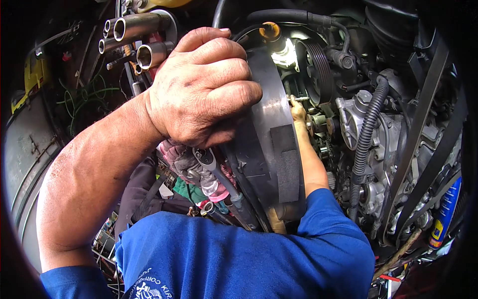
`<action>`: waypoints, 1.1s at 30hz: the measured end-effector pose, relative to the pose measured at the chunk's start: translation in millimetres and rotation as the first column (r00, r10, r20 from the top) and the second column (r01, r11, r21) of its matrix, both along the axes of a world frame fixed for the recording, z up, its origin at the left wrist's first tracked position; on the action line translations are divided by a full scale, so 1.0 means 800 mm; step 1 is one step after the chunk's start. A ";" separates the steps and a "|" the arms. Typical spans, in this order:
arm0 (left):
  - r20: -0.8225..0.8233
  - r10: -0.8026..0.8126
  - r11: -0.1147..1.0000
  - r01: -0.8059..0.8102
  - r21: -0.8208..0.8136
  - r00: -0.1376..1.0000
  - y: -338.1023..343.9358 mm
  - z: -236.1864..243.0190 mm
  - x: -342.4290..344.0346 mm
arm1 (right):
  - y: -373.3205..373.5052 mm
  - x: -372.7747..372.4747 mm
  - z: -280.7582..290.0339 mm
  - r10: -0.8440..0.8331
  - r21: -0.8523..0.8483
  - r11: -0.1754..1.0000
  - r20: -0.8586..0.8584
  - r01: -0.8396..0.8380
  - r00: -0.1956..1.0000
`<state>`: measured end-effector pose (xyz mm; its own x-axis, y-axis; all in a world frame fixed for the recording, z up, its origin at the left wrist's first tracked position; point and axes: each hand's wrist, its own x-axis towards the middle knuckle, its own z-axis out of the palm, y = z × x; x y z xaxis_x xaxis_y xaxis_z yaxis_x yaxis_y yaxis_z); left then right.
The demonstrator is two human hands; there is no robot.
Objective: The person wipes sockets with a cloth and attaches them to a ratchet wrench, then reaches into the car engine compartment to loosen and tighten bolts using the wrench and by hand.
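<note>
My left hand [206, 87] is closed in a fist above the near edge of a curved black plastic shroud [271, 129]. Whatever lies inside its fingers is hidden from view. Beyond the shroud, my right arm reaches into the engine bay. There my right hand [298, 110] has its fingers closed beside small metal parts, below a black grooved pulley [316, 72]. I cannot make out what it grips. A lit work lamp [284, 52] with an orange end shines just above it.
Several chrome sockets [137, 27] stand at the upper left. A ratchet [206, 159] and pink-grey gloves [177, 157] lie left of the shroud. On the right are a corrugated hose [369, 132], hanging black belts [420, 119] and a blue spray can [445, 214].
</note>
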<state>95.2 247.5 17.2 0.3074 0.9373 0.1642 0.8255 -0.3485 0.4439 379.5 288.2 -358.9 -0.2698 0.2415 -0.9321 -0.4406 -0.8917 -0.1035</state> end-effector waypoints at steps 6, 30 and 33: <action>0.006 -0.008 1.000 0.008 -0.008 1.000 0.003 0.001 0.000 | -0.002 0.018 -0.026 0.169 0.133 0.975 0.072 -0.178 0.983; 0.019 -0.006 1.000 0.006 -0.013 1.000 0.003 0.002 0.000 | -0.019 0.012 -0.048 0.201 0.232 0.943 0.177 -0.240 0.963; 0.018 -0.009 1.000 0.009 -0.010 1.000 0.003 0.000 0.000 | -0.015 0.009 -0.041 0.086 0.123 0.988 0.090 -0.097 0.992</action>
<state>95.3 249.7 17.5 0.3127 0.9362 0.1606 0.8145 -0.3512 0.4617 386.8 276.5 -391.3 -0.2185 0.3368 -0.9159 -0.3427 -0.9053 -0.2512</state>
